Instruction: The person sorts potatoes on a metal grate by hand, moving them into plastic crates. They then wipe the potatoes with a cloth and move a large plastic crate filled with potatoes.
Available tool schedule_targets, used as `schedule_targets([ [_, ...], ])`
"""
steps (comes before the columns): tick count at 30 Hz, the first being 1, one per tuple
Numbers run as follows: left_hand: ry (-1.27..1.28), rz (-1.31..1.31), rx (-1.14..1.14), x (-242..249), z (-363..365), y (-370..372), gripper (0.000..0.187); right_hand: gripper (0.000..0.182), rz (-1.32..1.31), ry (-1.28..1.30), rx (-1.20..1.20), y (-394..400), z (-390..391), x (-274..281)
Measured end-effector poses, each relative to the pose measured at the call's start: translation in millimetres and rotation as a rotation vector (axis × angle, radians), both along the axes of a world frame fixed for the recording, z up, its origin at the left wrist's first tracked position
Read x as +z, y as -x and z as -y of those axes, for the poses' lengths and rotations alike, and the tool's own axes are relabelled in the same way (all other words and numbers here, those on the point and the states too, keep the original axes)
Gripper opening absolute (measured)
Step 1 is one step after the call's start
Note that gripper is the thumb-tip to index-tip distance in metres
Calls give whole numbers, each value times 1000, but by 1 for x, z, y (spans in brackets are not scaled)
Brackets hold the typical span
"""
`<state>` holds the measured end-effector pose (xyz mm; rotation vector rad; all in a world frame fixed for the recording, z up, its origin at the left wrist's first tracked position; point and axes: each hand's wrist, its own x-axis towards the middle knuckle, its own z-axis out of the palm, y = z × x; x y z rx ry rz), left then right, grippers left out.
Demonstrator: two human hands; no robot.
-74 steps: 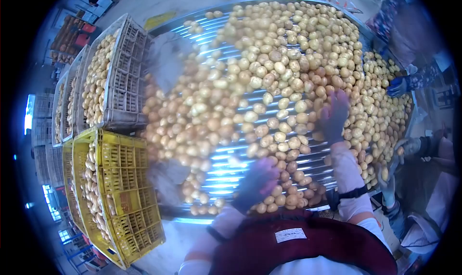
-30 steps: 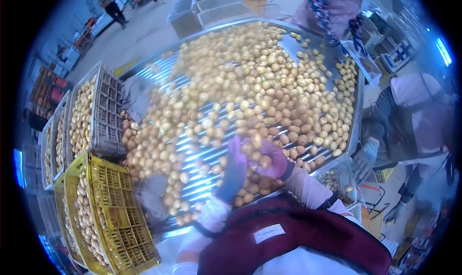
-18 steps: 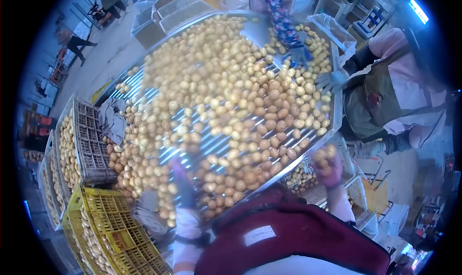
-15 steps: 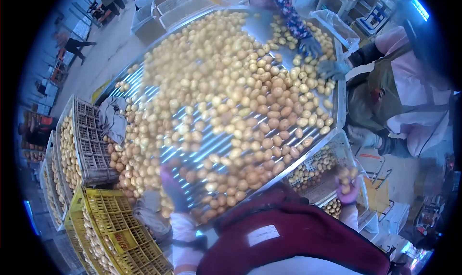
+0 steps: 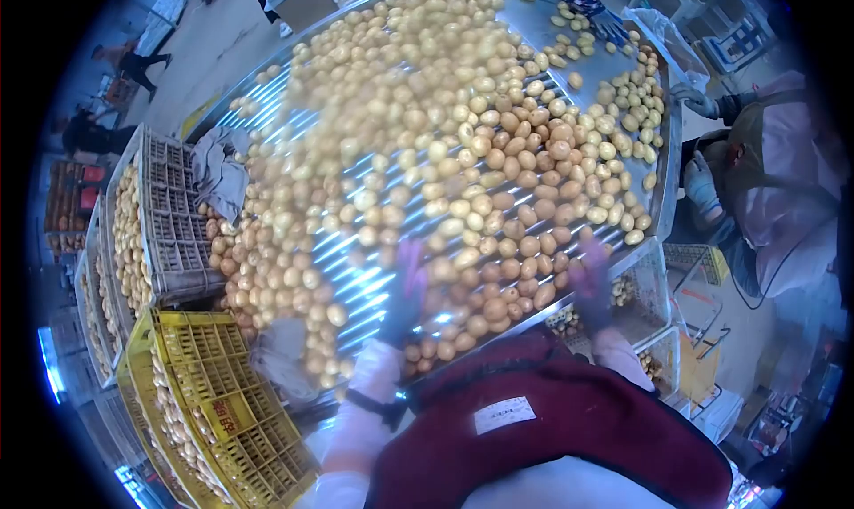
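Observation:
Many small round yellow-brown potatoes lie spread over a metal sorting table with shiny slats. My left hand, in a purple-and-grey glove, is over the near slats, its fingers stretched out beside the potatoes. Close to the table's near right edge is my right hand, also gloved and blurred by motion. Its fingers look apart, with no potato visible in them, next to the near potatoes. Whether either hand touches a potato cannot be made out.
At left stand a yellow crate and a grey crate, with potatoes beside them. Grey cloths lie at the table's left edge. A white crate sits below the right edge. Co-workers' gloved hands show at the far right.
My right hand has come up from the crate at right to the table edge; the potatoes it held are gone from it. My left hand has moved right. The view has shifted.

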<state>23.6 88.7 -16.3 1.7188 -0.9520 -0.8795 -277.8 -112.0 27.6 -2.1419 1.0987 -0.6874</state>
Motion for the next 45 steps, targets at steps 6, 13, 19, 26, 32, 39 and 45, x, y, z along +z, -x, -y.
schedule_targets([
  [6, -50, 169, 395, 9, -33, -31, 55, 51, -439, 118, 872, -124, 26, -2],
  [13, -169, 286, 846, 43, -172, -5, 48, 56, -360, 609, 437, -156, 121, -32],
  [19, -380, 487, 667, 49, -203, 61, 54, 44, -159, -45, 921, -160, 33, -9],
  [26, -307, 587, 467, -43, -190, 69, 57, 36, -213, -292, 1049, -142, -37, -20],
  [32, -53, 671, 184, 39, -77, 58, 50, 24, -216, -54, 1072, -126, -2, 27],
  [39, 57, -546, 292, 18, -17, 54, 42, 25, -31, -345, 831, -90, -17, 14],
  [45, 73, 214, -137, 87, 7, 78, 56, 44, 372, -652, 826, -87, -41, 10],
])
